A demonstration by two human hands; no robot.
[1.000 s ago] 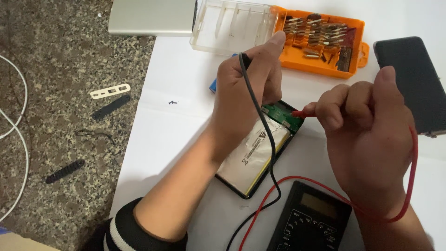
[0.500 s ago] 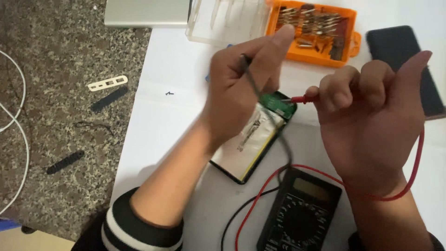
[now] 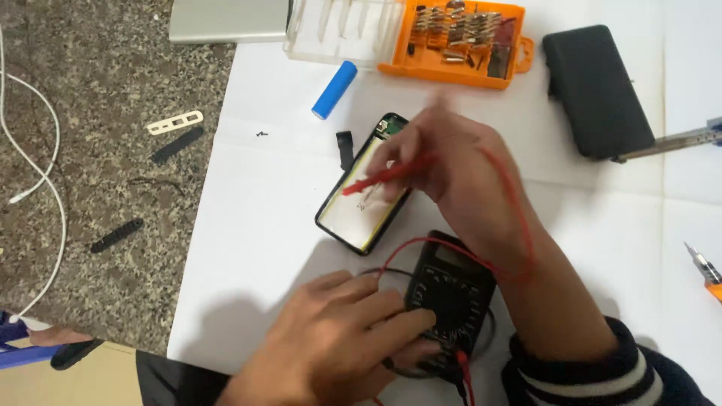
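Right hand (image 3: 451,169) grips red probe (image 3: 383,178); left hand (image 3: 338,331) on black multimeter (image 3: 451,293).

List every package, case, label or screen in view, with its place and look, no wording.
Multimeter: black, near edge, grey rectangular screen at its top; left hand on its dial.
Opened device: black frame, pale flat pack inside, mid-sheet; right hand holds a red probe over it.
Bit case: orange tray, clear lid swung left, far edge.
Black slab: rounded rectangle, far right.
Blue cylinder cell: below the lid.
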